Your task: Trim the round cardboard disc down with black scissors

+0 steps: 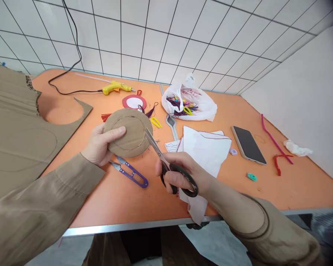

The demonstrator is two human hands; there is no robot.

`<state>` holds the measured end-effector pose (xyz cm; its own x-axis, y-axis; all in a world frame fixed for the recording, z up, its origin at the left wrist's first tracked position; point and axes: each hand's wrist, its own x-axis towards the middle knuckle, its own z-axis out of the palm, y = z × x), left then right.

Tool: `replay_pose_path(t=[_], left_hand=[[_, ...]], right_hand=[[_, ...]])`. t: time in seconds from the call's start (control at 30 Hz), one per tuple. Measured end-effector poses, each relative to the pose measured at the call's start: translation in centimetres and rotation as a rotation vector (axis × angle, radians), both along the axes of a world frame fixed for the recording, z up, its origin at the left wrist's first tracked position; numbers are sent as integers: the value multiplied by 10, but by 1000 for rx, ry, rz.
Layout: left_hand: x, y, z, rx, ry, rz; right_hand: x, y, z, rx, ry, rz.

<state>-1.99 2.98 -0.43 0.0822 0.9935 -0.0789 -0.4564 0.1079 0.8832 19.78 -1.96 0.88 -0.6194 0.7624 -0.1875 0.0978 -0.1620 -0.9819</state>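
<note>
Over on the far left there's a big brown cardboard sheet [24, 118] with a round bite out of its edge and a circle drawn on it. Next comes the left hand [102, 144], clamped on a cardboard disc [131, 138]: thumb flat on the near face, the other fingers tucked behind and mostly hidden. The disc itself is plain brown, roughly round with a slightly uneven edge, and has a smaller circle drawn in dark line inside the rim, so you get a sort of ring. It's held up over the orange table [105, 212], tilted toward the camera, with purple thread snips [133, 175] lying just below it in view. At the disc's right side, the scissors [157, 147] overlap the edge, tip right around the drawn line. Can't tell how far apart the blades are, since only one shows properly. Then the right hand [187, 171], closed around the black handles with fingers through the loops. A white cloth [208, 147] with dark red stitching lies on the table, partly behind that hand.
</note>
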Motion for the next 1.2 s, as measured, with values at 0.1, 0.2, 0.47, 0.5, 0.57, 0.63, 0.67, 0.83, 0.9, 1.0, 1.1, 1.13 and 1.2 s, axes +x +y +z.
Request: replay_pose_path(t=[0.1,0.2,0.47,0.5,0.57,0.63,0.67,0.83,0.9,1.0,1.1,1.13,1.2], left_hand=[[-1,0,-1,35,21,3],[-2,1,-1,78,68,4],[-5,-2,1,111,163,7],[-5,-2,1,106,168,12],[-5,-2,1,100,173,21],[-5,-2,1,92,173,16],[-5,-2,1,88,173,9],[-5,-2,2,92,174,-2],[-4,-2,2,84,160,3],[-4,-2,2,67,137,-7],[-3,-4,2,74,109,-27],[-3,-4,3,75,99,-31],[-1,-5,3,71,83,-34]], right_hand=[[0,-1,0,-3,-6,2],[1,0,-1,-4,-1,2],[4,-1,-1,-10,-43,3],[4,-1,-1,-10,-44,-1],[3,-1,-1,-12,-44,-4],[3,0,-3,-13,-38,-6],[3,0,-4,-14,-35,-5],[2,2,-6,-21,-11,0],[3,2,-7,-24,-10,-5],[3,2,-6,-23,-26,-14],[3,2,-6,-32,-24,-29],[3,2,-6,-38,-21,-31],[2,2,-5,-51,-27,-36]])
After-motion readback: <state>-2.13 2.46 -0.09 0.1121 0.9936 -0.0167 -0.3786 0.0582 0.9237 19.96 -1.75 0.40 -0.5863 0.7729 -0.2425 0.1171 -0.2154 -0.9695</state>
